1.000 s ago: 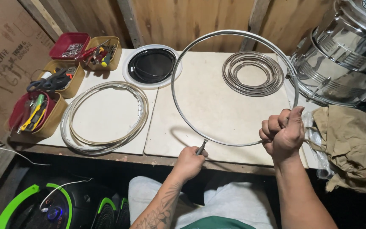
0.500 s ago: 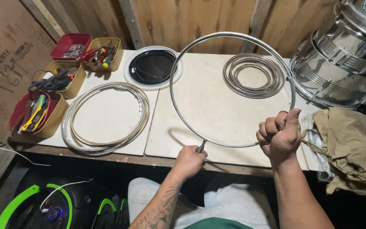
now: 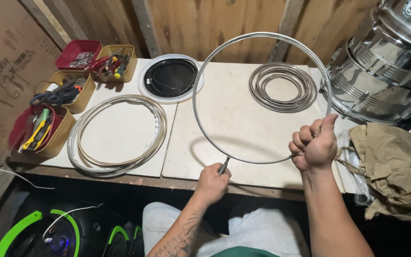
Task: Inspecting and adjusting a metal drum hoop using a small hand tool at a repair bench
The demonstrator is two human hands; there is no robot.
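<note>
— Metal everywhere. Far left?
— 4 small trays (image 3: 55, 124) of hand tools, then a stack of big hoops (image 3: 118, 135) lying flat on the white table (image 3: 243, 119).
— Middle?
— Black disc in a white rim (image 3: 171, 77). Left hand (image 3: 211, 183) is clamped on a small tool (image 3: 223, 165) touching the bottom of 1 large steel hoop (image 3: 262, 97), which is held up above the table.
— Right?
— Smaller coil of rings (image 3: 283, 86). Right hand (image 3: 315, 144), fist closed, grips the hoop's right edge. Shiny drum (image 3: 381, 71) and tan cloth (image 3: 391, 166) beyond.
</note>
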